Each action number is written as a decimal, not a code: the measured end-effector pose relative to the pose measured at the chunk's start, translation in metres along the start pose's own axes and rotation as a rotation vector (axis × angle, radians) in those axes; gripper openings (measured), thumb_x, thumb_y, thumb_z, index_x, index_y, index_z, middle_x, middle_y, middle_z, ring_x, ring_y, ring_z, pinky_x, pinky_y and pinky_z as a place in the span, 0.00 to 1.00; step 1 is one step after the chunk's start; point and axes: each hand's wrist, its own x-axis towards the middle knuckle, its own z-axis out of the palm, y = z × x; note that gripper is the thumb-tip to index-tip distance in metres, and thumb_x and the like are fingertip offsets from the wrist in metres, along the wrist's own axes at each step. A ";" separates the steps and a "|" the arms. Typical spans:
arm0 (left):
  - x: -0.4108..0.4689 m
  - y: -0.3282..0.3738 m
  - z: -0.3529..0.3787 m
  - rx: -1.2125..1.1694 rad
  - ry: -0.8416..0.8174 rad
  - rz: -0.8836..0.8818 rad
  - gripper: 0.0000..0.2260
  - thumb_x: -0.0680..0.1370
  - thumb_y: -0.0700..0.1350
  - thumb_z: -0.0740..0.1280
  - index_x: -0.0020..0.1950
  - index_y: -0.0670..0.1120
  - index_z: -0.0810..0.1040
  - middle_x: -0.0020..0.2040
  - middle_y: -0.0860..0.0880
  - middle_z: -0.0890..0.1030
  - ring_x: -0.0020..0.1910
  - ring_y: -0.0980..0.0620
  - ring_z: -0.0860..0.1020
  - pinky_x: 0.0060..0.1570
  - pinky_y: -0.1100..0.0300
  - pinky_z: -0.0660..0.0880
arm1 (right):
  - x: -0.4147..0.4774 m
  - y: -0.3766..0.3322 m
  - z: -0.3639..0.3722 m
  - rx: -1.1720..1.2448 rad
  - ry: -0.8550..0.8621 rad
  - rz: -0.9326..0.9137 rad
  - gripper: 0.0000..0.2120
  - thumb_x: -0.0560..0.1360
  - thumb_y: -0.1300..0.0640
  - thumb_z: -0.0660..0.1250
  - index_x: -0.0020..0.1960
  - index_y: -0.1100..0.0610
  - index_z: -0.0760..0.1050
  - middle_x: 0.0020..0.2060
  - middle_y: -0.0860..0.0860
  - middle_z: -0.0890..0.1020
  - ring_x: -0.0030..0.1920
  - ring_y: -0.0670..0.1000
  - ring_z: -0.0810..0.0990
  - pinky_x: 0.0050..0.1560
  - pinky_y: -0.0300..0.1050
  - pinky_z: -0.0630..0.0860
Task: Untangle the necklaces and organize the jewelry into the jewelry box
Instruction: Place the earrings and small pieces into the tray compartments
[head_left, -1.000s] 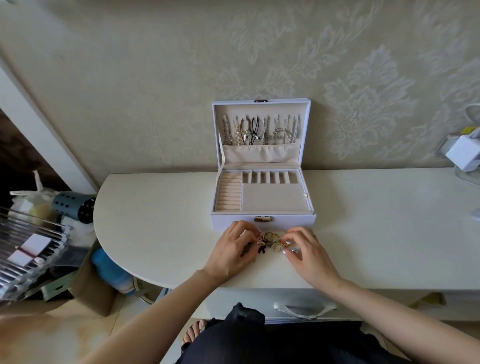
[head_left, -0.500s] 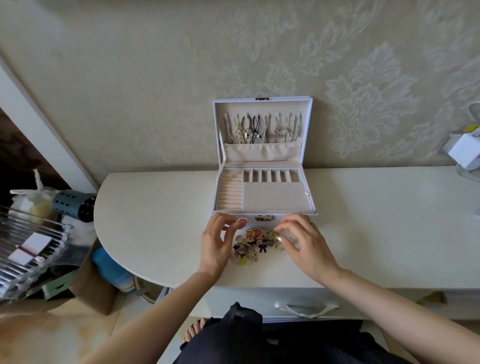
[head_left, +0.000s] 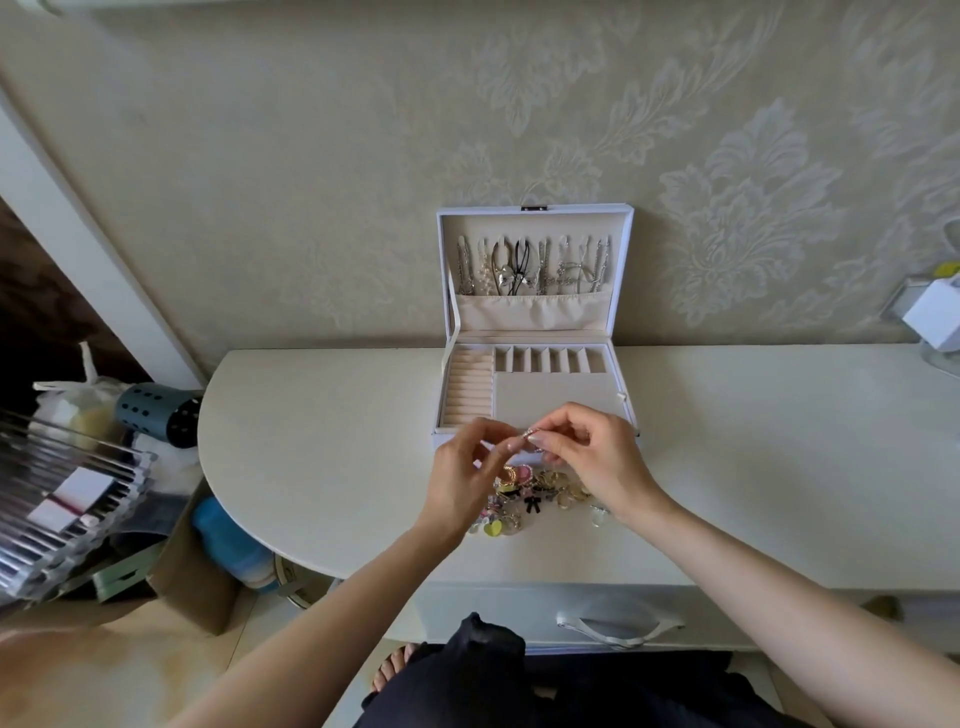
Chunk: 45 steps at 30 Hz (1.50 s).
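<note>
From the head cam we've got our left hand (head_left: 462, 467) and right hand (head_left: 597, 457) both pinching one tiny sparkly silver piece (head_left: 531, 434) just above the jewelry pile (head_left: 524, 499), a gold, pink and black heap on the table (head_left: 322, 441) just in front of the open white jewelry box (head_left: 556, 397).

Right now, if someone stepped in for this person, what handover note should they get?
Hands: left hand and right hand both pinch a small sparkly piece above the jewelry pile.
Things: jewelry box open on the table; necklaces hang in its lid; the pile lies in front of it.
Done: necklaces hung.
Left: tray compartments look empty; sort the pile into them.
</note>
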 end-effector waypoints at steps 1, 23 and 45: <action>0.000 -0.007 0.003 0.231 0.002 0.048 0.06 0.77 0.50 0.67 0.47 0.48 0.77 0.43 0.53 0.81 0.34 0.52 0.78 0.34 0.58 0.75 | 0.000 0.000 -0.002 -0.010 0.016 0.009 0.01 0.72 0.64 0.71 0.42 0.59 0.81 0.35 0.52 0.84 0.33 0.50 0.81 0.36 0.42 0.79; 0.014 -0.019 0.035 1.073 -0.162 -0.109 0.14 0.80 0.53 0.56 0.58 0.46 0.74 0.50 0.47 0.82 0.50 0.45 0.79 0.42 0.57 0.66 | -0.007 0.011 -0.020 -0.071 0.091 0.124 0.03 0.72 0.61 0.71 0.40 0.56 0.80 0.35 0.50 0.84 0.29 0.47 0.77 0.31 0.46 0.77; 0.014 -0.028 0.009 0.670 0.229 0.453 0.07 0.76 0.48 0.64 0.45 0.46 0.79 0.51 0.47 0.77 0.47 0.50 0.71 0.48 0.62 0.64 | 0.003 0.018 -0.020 -0.122 0.168 0.156 0.09 0.79 0.64 0.59 0.42 0.54 0.69 0.40 0.49 0.81 0.31 0.53 0.80 0.28 0.43 0.76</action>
